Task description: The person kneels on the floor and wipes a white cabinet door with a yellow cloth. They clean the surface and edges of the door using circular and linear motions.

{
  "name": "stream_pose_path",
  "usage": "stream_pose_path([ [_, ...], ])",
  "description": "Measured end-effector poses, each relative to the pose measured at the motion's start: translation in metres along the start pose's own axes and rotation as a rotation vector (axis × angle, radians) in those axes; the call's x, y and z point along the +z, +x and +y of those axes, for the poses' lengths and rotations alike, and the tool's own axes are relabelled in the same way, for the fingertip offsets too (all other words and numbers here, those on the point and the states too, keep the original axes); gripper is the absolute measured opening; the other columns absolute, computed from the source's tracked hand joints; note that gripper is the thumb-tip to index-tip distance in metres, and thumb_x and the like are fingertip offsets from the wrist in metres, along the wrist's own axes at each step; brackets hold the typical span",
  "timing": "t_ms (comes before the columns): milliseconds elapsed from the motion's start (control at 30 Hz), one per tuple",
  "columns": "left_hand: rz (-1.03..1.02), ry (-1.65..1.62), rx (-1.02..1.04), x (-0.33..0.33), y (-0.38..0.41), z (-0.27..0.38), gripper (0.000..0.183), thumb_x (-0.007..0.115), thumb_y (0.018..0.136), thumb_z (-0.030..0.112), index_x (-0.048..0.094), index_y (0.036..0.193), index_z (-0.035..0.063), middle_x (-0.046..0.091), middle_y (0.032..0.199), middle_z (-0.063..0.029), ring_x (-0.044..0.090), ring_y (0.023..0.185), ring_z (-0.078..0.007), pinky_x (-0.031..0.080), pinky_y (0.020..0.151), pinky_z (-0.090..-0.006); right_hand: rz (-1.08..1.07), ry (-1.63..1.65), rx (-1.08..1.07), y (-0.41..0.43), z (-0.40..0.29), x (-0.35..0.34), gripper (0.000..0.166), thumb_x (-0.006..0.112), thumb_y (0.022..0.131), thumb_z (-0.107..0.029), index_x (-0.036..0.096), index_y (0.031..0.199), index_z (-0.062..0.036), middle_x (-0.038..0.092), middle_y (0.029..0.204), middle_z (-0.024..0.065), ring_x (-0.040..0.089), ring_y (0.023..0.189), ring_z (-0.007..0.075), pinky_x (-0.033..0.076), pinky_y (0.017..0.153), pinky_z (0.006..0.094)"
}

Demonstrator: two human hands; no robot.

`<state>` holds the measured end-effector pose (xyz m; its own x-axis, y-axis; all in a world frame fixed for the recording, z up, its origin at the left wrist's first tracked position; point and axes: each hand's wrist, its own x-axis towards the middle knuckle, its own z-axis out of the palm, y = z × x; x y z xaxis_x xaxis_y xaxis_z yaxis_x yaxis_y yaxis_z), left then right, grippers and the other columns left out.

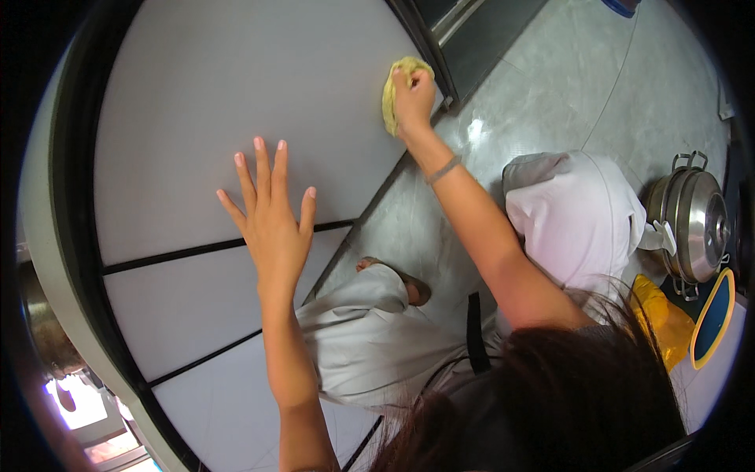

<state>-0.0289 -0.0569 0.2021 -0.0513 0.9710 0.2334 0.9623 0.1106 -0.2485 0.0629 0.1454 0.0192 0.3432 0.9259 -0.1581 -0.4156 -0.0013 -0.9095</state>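
Observation:
My right hand grips a crumpled yellow cloth and presses it to a light grey cabinet panel, near the panel's lower corner by the dark frame. Spread flat, my left hand rests on the same panel with its fingers apart and nothing held. Its palm side is hidden. Dark strips divide this panel from smaller grey panels beside it.
A pale countertop edge runs along the left. Grey floor tiles lie at right. Behind my bent knee stand a lidded steel pot, a yellow bag and a blue, yellow-rimmed object.

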Motion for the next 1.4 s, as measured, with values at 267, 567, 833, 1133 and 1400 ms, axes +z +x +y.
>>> stream_pose_path([
  [267, 0.009, 0.014, -0.003, 0.003, 0.001, 0.001, 0.061, 0.059, 0.091, 0.026, 0.035, 0.147, 0.0204, 0.024, 0.157, -0.0049, 0.012, 0.146, -0.0308, 0.000, 0.114, -0.0584, -0.040, -0.150, -0.344, -0.011, 0.013, -0.002, 0.022, 0.067, 0.084, -0.017, 0.052, 0.087, -0.0008, 0.056, 0.080, 0.0072, 0.052, 0.072, 0.0177, 0.044, 0.067, 0.0338],
  [567, -0.003, -0.017, 0.001, -0.003, 0.003, 0.005, 0.061, 0.059, 0.090, 0.024, 0.035, 0.147, 0.0195, 0.023, 0.157, -0.0049, 0.012, 0.146, -0.0308, 0.001, 0.114, -0.0580, 0.083, 0.030, 0.138, 0.022, 0.000, -0.004, 0.024, 0.068, 0.084, -0.018, 0.052, 0.085, 0.0003, 0.059, 0.081, 0.0095, 0.054, 0.072, 0.0183, 0.046, 0.067, 0.0353],
  [833, -0.003, -0.021, 0.005, 0.002, 0.006, 0.001, 0.062, 0.060, 0.090, 0.024, 0.035, 0.147, 0.0197, 0.023, 0.157, -0.0046, 0.012, 0.146, -0.0306, 0.001, 0.114, -0.0571, -0.335, -0.349, -0.643, -0.073, 0.043, -0.013, 0.021, 0.066, 0.074, -0.004, 0.050, 0.089, -0.0036, 0.053, 0.087, 0.0150, 0.053, 0.086, 0.0330, 0.046, 0.075, 0.0414],
  [1133, -0.013, -0.022, 0.029, -0.003, 0.009, -0.001, 0.061, 0.060, 0.090, 0.024, 0.036, 0.146, 0.0190, 0.025, 0.156, -0.0039, 0.014, 0.146, -0.0302, 0.005, 0.115, -0.0564, -0.503, -0.390, -0.855, -0.076, 0.064, -0.033, 0.020, 0.067, 0.072, -0.004, 0.051, 0.085, -0.0052, 0.053, 0.085, 0.0122, 0.050, 0.085, 0.0335, 0.043, 0.075, 0.0435],
  [1400, -0.034, -0.032, 0.023, -0.002, -0.001, -0.004, 0.061, 0.060, 0.090, 0.025, 0.037, 0.146, 0.0192, 0.024, 0.157, -0.0035, 0.013, 0.146, -0.0300, 0.004, 0.115, -0.0556, -0.178, -0.155, -0.771, -0.002, -0.041, 0.016, 0.023, 0.069, 0.074, -0.006, 0.048, 0.083, -0.0041, 0.052, 0.085, 0.0125, 0.050, 0.083, 0.0336, 0.041, 0.073, 0.0422],
])
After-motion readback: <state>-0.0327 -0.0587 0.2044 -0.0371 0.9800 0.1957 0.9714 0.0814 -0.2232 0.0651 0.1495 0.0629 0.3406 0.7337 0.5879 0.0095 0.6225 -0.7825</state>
